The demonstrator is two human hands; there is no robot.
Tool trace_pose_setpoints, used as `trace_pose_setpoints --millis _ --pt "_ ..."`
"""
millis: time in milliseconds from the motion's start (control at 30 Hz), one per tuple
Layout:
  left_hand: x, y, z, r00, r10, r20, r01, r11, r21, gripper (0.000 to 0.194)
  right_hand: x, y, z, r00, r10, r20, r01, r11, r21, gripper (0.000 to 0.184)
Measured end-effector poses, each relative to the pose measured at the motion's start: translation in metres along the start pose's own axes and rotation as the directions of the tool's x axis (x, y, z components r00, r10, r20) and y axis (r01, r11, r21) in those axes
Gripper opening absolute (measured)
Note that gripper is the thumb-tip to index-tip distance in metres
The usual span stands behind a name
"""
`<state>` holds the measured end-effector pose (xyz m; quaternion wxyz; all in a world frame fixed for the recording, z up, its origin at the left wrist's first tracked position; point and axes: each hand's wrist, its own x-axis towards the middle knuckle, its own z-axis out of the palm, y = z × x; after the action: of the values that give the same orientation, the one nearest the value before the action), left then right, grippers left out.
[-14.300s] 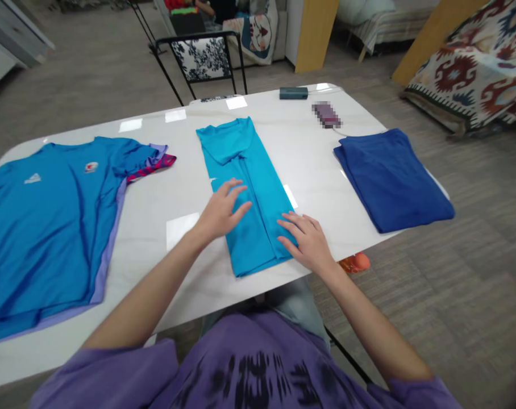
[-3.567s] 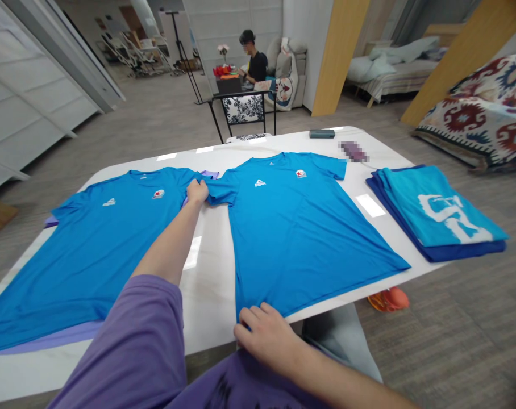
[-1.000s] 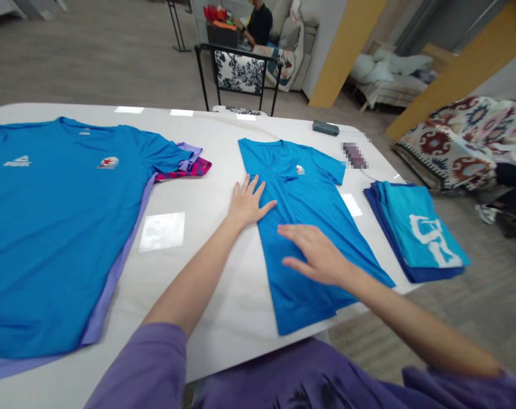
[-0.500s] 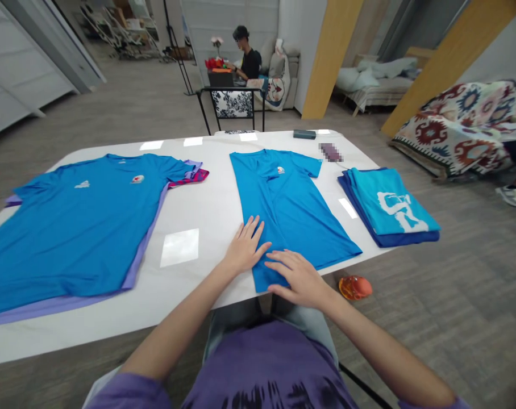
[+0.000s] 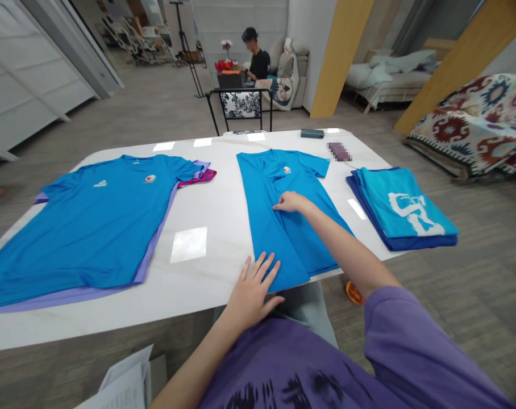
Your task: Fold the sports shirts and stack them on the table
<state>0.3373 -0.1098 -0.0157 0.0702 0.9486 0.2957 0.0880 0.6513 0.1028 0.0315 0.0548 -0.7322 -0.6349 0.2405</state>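
In front of me a blue T-shirt lies on the white table, its left side folded inward as a long flap. My left hand rests flat with fingers spread on the shirt's near left corner, by the table edge. Further up, my right hand pinches the flap's inner edge near the middle of the shirt, thumb and fingertips together. The right sleeve still lies spread out, and a small round logo shows on the chest.
On the left, another blue T-shirt lies spread over purple and red garments. Folded shirts are stacked at the right edge. A dark case and a blurred phone-like object lie at the back. Beyond the table stand a chair and a seated person.
My right hand has moved up from the near hem to the shirt's middle and closed on the flap's edge. My left hand has slid slightly nearer to me. The view has shifted a little.
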Motion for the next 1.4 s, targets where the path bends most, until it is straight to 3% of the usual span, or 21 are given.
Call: trace_pose_setpoints --millis 167,367,567,900,1133,1267,1333,1400 --pt "-0.007 -0.001 0.003 1.000 -0.011 -0.001 0.011 1.000 0.018 0.080 -0.008 0.007 0.007 0.999 -0.006 -0.033 0.006 1.000 0.001 0.028" --pt "-0.009 0.002 0.003 1.000 -0.021 -0.009 0.021 1.000 0.009 0.069 -0.063 0.019 0.024 0.999 -0.014 -0.050 0.014 1.000 -0.016 0.044" --pt "-0.012 0.005 0.005 0.999 -0.036 -0.040 0.035 0.999 -0.018 0.064 -0.100 0.028 0.047 0.997 -0.070 -0.021 0.070 0.997 0.012 0.020" --pt "-0.017 0.008 0.006 0.995 -0.031 -0.092 0.028 0.999 -0.034 0.051 -0.124 0.037 0.045 0.990 -0.083 -0.113 0.090 0.994 0.059 0.024" --pt "-0.024 -0.001 0.017 0.967 0.059 -0.246 -0.085 0.992 -0.093 0.038 -0.162 0.026 0.059 0.985 -0.090 -0.145 0.096 0.995 0.034 0.032" --pt "-0.026 -0.005 0.020 0.938 0.118 -0.325 -0.159 0.982 -0.103 0.033 -0.194 0.023 0.067 0.982 -0.135 -0.129 0.137 0.990 0.011 0.022" --pt "-0.027 -0.006 0.020 0.929 0.121 -0.349 -0.167 0.980 -0.105 0.031 -0.212 0.025 0.069 0.966 -0.176 -0.191 0.180 0.984 0.004 0.027" --pt "-0.028 -0.006 0.020 0.924 0.115 -0.364 -0.164 0.981 -0.107 0.028 -0.232 0.028 0.072 0.919 -0.304 -0.251 0.306 0.952 -0.034 0.044"
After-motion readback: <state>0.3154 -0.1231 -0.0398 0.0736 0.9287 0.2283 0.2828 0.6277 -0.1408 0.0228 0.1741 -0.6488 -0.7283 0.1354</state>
